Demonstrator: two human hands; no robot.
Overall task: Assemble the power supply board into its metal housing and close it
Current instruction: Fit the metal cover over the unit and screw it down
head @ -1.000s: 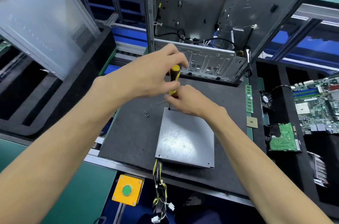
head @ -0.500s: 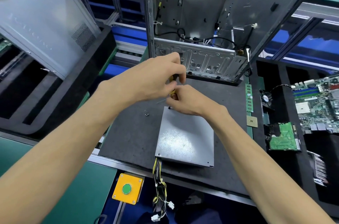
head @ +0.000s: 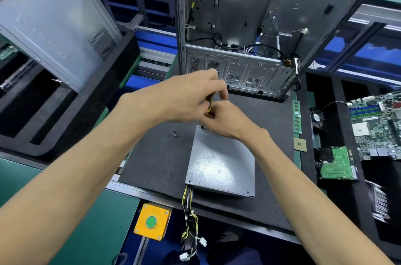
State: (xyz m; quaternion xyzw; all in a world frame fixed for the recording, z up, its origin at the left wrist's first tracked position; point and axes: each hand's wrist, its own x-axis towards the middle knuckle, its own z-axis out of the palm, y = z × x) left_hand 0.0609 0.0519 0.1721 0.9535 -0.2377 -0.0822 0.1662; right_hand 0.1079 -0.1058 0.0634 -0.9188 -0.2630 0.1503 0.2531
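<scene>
Both hands meet at the far left corner of the housing (head: pixel 219 162), which lies closed on the dark mat (head: pixel 156 156) on the desk. Left hand (head: pixel 184 99) wraps the screwdriver (head: pixel 210 101) handle; right hand (head: pixel 227 121) looks like it's pinching the shaft lower down, hard to tell. Loose screws (head: pixel 175 133) sit just left. Wires (head: pixel 189 210) hang off the near edge.
</scene>
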